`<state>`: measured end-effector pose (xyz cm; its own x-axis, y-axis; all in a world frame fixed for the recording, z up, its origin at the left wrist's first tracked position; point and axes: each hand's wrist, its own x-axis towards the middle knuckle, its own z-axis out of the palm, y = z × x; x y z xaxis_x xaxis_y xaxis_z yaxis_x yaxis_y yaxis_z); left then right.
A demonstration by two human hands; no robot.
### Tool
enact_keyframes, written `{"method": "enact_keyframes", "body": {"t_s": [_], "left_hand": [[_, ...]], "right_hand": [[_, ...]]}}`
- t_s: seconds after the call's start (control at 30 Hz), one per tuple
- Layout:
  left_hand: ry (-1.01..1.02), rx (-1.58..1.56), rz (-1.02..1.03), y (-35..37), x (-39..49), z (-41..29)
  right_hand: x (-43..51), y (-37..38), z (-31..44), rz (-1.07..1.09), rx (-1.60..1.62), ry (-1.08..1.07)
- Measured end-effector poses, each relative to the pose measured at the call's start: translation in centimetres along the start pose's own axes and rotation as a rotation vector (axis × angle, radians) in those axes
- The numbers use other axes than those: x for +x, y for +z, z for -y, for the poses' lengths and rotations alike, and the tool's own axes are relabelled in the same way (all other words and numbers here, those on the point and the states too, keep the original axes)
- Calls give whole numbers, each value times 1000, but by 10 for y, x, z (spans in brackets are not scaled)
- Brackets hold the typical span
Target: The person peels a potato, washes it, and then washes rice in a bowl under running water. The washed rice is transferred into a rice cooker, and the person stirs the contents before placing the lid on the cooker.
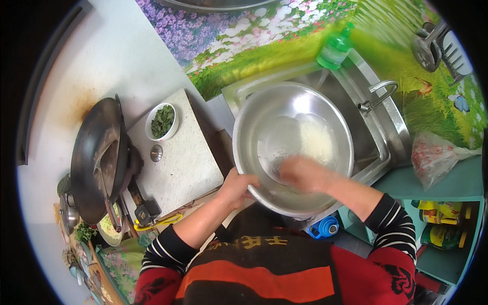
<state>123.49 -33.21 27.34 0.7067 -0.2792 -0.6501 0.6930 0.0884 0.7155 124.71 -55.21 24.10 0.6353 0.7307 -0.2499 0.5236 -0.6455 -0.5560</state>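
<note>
A large stainless steel basin (244, 126) sits over the sink, tilted towards me, with a little water in it. Pale matter that looks like rice grains (315, 142) lies on the right side of its bottom. My left hand (237, 187) grips the near left rim, thumb over the edge and fingers beneath it. Inside the basin, low over the near part of the bottom, is my right hand (303, 173). Motion blur hides its fingers, so whether they hold anything is unclear.
Behind the basin are the steel sink (381, 145), a faucet (381, 93) and a green pump bottle (335, 47). Leftward, a white bowl of chopped greens (162, 122) and a sink strainer (156, 153) rest on a counter beside a wok (89, 164). A plastic bag (434, 158) lies right.
</note>
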Motion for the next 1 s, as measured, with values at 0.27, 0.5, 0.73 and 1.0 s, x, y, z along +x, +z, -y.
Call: {"method": "enact_keyframes", "body": {"t_s": [0.27,0.5,0.73,1.0], "left_hand": [[29,-16,-65,-18,1,-7],[34,-77,-61,-31,6,-11],[53,-42,-19,-41,12,-15],[9,-39,-70,-51,2,-25]], "right_hand": [[40,20,-41,-393,-34,-108],[37,-8,-12,-354,202,-71],[71,23,33,-250,585,-257],[-15,-15,-8,116,-68,-123]]}}
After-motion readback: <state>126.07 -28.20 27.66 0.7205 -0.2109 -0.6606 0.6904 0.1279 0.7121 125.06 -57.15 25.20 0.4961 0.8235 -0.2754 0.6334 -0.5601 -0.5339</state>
